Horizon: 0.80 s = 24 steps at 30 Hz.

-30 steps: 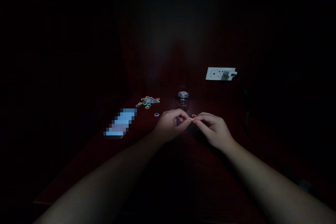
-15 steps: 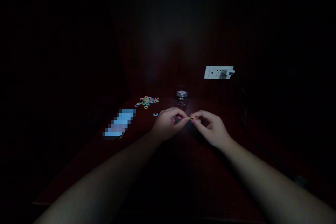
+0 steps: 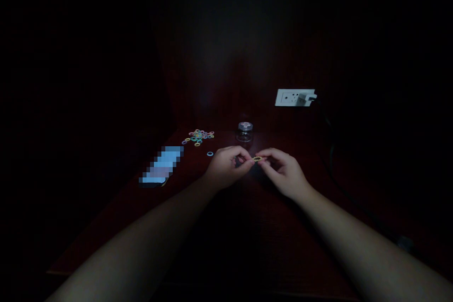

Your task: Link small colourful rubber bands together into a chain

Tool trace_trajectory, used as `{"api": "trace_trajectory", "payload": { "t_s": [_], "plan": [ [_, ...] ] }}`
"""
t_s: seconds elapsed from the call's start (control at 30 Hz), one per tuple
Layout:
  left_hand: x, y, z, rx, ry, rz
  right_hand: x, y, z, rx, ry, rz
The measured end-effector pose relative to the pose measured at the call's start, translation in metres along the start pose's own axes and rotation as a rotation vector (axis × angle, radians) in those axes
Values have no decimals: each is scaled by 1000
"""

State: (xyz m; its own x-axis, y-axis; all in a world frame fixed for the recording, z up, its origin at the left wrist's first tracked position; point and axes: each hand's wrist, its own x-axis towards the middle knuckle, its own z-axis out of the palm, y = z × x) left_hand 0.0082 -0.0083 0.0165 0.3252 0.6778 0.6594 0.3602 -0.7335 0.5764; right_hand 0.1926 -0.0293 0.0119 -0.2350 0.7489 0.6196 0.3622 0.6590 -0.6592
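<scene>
A small yellow hair tie [image 3: 257, 159] is pinched between my two hands above the dark red table. My left hand [image 3: 228, 165] grips its left side with thumb and forefinger. On the opposite side, the thumb and forefinger of my right hand [image 3: 285, 172] close on the band. The loop shows as a narrow oval between the fingertips. Left of my left hand, a single blue hair tie [image 3: 210, 154] lies on the table. Behind the hands stands a small clear jar [image 3: 244, 133] with its lid on.
A loose pile of many-coloured hair ties [image 3: 198, 136] lies at the back left. Nearer, a phone with a lit, blurred screen [image 3: 163, 165] rests on the table [image 3: 116, 231]. A white wall socket [image 3: 294, 97] holds a plug, whose dark cable [image 3: 331, 160] runs down the right side.
The yellow hair tie has turned slightly between my fingers, so its loop shows more openly. Both hands stay in almost the same place.
</scene>
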Motion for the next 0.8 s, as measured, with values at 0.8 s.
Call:
{"api": "trace_trajectory", "payload": {
  "t_s": [0.8],
  "plan": [
    [0, 0, 0, -12, -12, 20, 0, 0, -1, -23, 16, -36]
  ]
}}
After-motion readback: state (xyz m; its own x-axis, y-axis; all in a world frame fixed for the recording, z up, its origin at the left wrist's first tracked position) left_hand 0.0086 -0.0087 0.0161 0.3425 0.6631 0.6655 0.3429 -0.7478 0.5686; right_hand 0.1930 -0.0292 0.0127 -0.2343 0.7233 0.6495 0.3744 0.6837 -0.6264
